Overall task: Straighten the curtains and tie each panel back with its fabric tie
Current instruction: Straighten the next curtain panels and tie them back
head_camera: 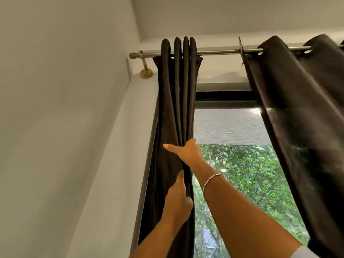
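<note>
The dark brown left curtain panel [173,101] hangs bunched in tight folds from the metal rod [219,52]. My right hand [186,151], with a chain bracelet on its wrist, grips the folds from the window side, thumb stretched across the front. Just below it, my left hand [178,192] pinches the panel's inner edge folds. The right curtain panel [297,112] hangs looser and blurred at the right. No fabric tie is visible.
A white wall [65,127] runs along the left, with the rod's brass bracket [146,71] near the corner. Between the panels shows the black-framed window [223,95] with a half-lowered grey roller blind [229,125] and green trees outside.
</note>
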